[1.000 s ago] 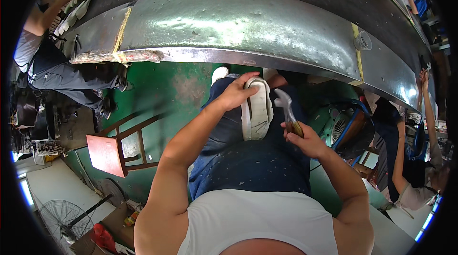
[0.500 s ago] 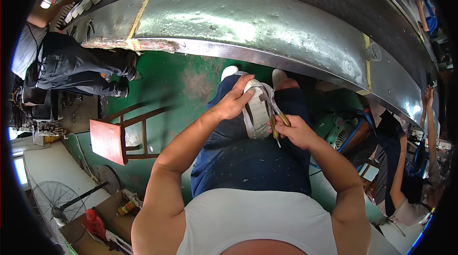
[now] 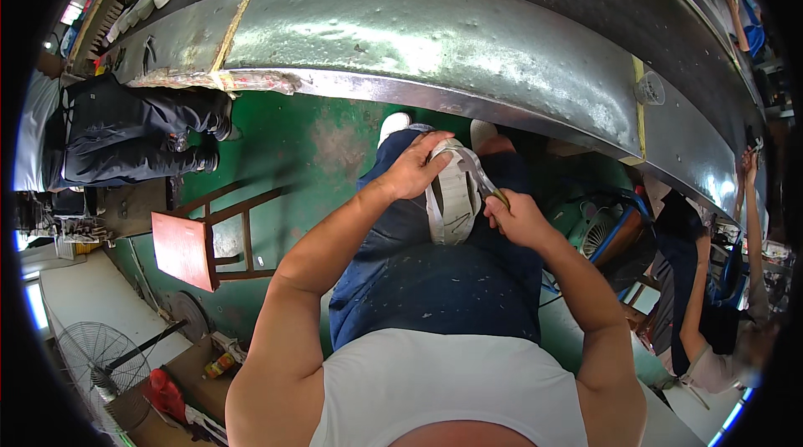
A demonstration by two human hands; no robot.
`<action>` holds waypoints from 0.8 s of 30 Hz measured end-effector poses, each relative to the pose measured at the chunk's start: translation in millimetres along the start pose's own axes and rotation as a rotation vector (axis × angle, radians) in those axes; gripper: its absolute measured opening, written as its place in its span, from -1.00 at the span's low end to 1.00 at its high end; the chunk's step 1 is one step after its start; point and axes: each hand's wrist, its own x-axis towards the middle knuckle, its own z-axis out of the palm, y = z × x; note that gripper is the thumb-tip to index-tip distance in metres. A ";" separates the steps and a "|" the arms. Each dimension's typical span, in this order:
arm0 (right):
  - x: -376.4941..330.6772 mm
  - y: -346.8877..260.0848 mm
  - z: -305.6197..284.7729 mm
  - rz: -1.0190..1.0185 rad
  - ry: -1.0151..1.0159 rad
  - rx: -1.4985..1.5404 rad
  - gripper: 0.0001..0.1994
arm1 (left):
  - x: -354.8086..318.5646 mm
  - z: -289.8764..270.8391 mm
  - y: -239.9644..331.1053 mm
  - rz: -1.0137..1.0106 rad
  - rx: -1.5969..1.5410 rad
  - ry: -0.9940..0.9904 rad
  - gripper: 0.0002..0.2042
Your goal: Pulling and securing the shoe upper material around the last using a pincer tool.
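Two bare hands were busy: the left hand point(image 3: 416, 169) had its fingers hooked over the far end of a white shoe point(image 3: 452, 198), sitting in the blue-clad lap point(image 3: 431, 284) short of the metal counter point(image 3: 435, 37), and the right hand point(image 3: 519, 219) had its fingers wrapped round a metal tool point(image 3: 483, 183) at the shoe's right edge. Doing that well, imo, meant keeping the left grip firm and the tool close along the rim, though I couldn't tell whether its tip was biting.
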 end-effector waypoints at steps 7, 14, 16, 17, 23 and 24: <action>11.9 33.9 32.6 -0.235 0.315 -0.215 -0.63 | 7.1 0.4 -6.6 0.006 0.013 -0.008 -0.59; -23.4 -11.1 24.3 -0.114 0.222 -0.370 -0.62 | -0.6 6.2 0.8 -0.062 -0.418 -0.084 -0.55; -24.3 -14.4 26.6 -0.103 0.234 -0.407 -0.62 | -1.1 7.6 26.9 -0.317 -0.580 0.003 -0.56; -21.8 -15.3 26.2 -0.089 0.214 -0.415 -0.61 | 0.6 13.0 23.0 -0.317 -0.584 0.004 -0.56; -21.3 -21.2 6.2 -0.082 0.064 -0.310 -0.63 | 1.8 17.9 4.2 -0.297 -0.633 0.153 -0.61; -23.5 -23.8 -0.2 -0.037 -0.017 -0.201 -0.64 | 2.7 16.2 5.2 -0.290 -0.592 0.147 -0.61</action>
